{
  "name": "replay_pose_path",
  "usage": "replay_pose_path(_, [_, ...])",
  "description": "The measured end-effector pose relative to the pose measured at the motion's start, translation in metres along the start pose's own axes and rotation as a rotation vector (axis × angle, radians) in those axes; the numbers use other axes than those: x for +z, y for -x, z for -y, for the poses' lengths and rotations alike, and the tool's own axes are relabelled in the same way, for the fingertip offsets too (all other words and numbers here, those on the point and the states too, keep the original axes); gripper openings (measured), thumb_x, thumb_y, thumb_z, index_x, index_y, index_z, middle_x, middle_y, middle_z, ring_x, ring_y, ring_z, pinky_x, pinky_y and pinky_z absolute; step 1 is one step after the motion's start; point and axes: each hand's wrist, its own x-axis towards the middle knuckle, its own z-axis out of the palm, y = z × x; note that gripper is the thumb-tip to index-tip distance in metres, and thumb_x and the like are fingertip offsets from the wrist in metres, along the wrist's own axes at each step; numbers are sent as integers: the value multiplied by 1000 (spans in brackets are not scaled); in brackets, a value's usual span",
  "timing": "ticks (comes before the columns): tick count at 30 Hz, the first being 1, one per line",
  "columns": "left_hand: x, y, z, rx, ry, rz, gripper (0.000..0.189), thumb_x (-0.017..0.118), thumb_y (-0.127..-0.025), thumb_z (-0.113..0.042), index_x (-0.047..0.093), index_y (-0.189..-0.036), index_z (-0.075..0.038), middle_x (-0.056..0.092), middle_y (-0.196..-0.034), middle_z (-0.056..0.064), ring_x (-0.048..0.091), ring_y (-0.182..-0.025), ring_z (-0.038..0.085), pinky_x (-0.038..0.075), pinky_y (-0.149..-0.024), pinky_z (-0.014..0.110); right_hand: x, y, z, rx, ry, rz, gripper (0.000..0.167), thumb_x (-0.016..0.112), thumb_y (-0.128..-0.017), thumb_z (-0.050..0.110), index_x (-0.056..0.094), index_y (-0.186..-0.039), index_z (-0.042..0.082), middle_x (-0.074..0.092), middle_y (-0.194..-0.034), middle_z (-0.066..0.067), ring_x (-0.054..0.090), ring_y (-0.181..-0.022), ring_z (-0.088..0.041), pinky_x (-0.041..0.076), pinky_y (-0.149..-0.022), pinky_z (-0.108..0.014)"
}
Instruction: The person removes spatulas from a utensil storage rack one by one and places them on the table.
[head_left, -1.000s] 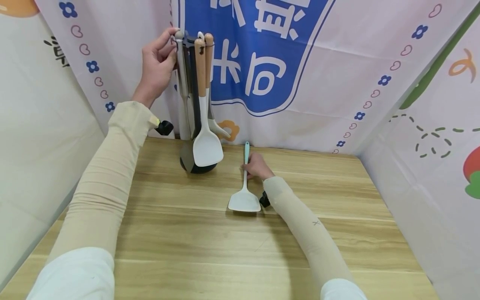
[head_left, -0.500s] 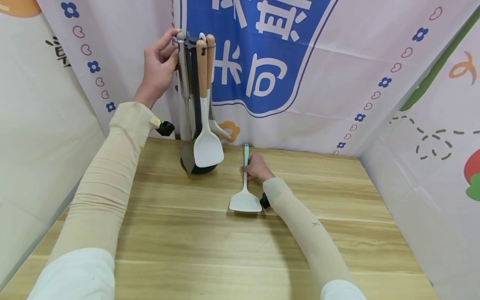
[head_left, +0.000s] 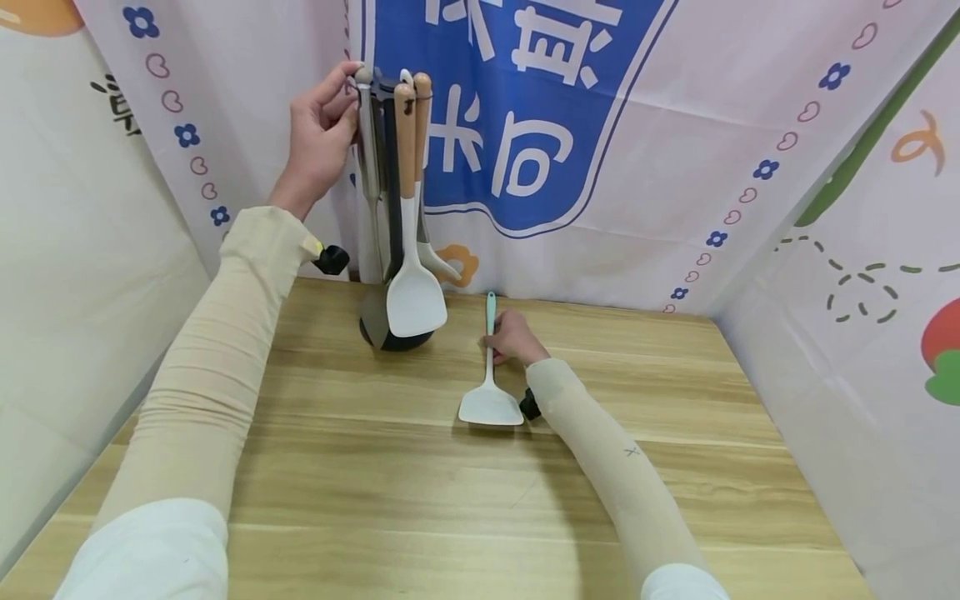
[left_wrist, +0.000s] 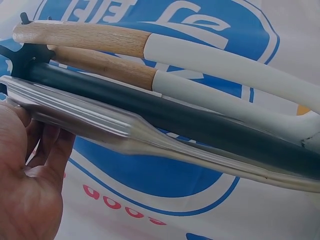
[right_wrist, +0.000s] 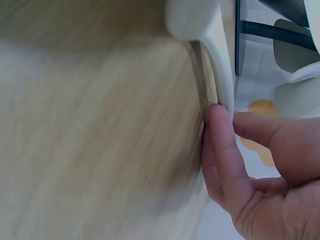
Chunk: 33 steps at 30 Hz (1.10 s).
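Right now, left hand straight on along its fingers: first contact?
Steel handle: the left hand is touching it. Past that, probably the black post, though the depth between them is unclear.

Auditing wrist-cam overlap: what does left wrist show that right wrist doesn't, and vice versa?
Left wrist only: the left hand holding a metal handle near its end, plus two wooden handles on white utensils.

Right wrist only: the right hand pinching a white spatula, the wooden tabletop, and what looks like the rack's dark base edge-on.

Both: the dark rack pole, parts of the hanging utensils beside it, and the printed backdrop.
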Motion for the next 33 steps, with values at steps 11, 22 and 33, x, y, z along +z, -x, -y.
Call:
replay_pose_path(11, [-4, 1, 3, 21, -44, 4, 40, 50, -103, 0, 64, -138, -15, 67, -89, 5, 42, -60, 14, 40, -60, 22, -14, 5, 8, 4, 91, 66, 24, 68, -97, 12, 56, -108, -6, 65, -80, -13, 67, -62, -20, 60, -66, -31])
replay_pose_path(22, [2, 6, -8, 12, -66, 2, 40, 51, -103, 0, 65, -137, -15, 65, -88, 3, 41, -61, 13, 39, -60, 21, -33, -10, 42, -168, 268, -67, 38, 67, -97, 16, 59, -123, -10, 66, -114, -23, 63, -100, -31, 54, -85, -38])
replay_pose_path(33, [-3, 1, 2, 36, -76, 4, 39, 53, -103, -1, 65, -137, -16, 65, -85, 3, 37, -58, 14, 37, -59, 22, -38, -10, 94, -568, -58, -191, 35, 63, -98, 3, 58, -132, -8, 65, -117, -24, 65, -107, -34, 54, -96, -40])
